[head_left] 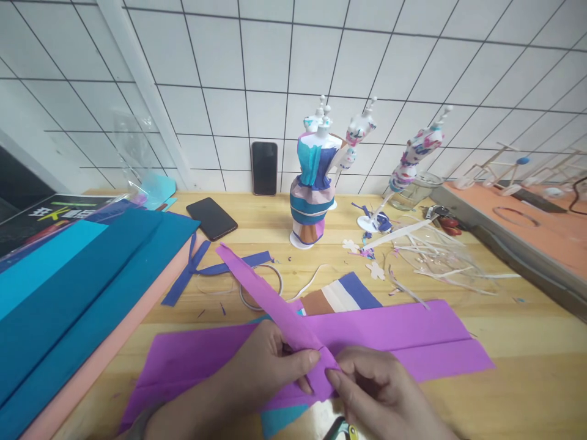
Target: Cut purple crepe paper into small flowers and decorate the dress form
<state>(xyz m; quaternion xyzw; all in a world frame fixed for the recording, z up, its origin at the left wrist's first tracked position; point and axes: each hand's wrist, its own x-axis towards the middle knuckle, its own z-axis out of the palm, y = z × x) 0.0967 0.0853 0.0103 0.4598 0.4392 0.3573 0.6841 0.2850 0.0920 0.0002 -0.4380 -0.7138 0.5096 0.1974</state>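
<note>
Both of my hands pinch a narrow purple paper strip (266,293) that slants up to the left. My left hand (270,360) grips it between thumb and fingers near its lower part. Just right of that, my right hand (373,382) is closed on the strip's lower end. Beneath them a wide purple paper sheet (403,333) with a fold line lies across the table. A striped piece (339,296) in brown, cream and blue shows behind it. Below my hands are a teal piece (284,420) and a partly hidden tool with dark and yellow handles (342,429).
Coloured paper sheets (92,281) are stacked at left, beside a dark phone (211,218). Another phone (265,168) leans on the tiled wall. A paper-dressed mannequin (314,183) and other small mannequins (415,156) stand behind. Paper scraps (440,250), a glass jar (417,190) and an orange board (518,220) are at right.
</note>
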